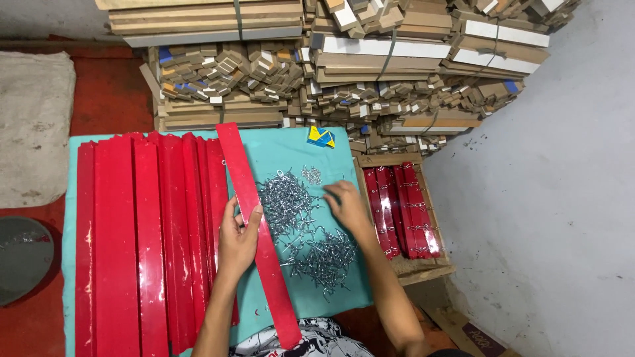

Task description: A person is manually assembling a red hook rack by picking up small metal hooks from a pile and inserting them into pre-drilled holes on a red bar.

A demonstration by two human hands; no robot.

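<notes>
Fingers of the left hand (238,239) curl around a long red strip (258,231), thumb on its right edge and the others wrapped behind its left edge, gripping it about midway along its length. This strip lies at a slant across the teal table cover (291,149), its upper end near the far edge of the table and its lower end reaching toward the person's lap. To the left of that hand, touching its wrist side, a row of similar red strips (132,238) lies side by side, covering most of the table. Right of the held strip, a heap of small silvery metal hooks (301,228) is scattered over the cover. The right hand (347,205) rests palm down at the heap's right edge, fingers slightly bent and reaching into the hooks; whether it pinches one cannot be told. Just beyond this hand, a wooden crate (410,268) holds more red strips with hooks attached. Bundled wooden slats (344,73) are stacked behind the table.
</notes>
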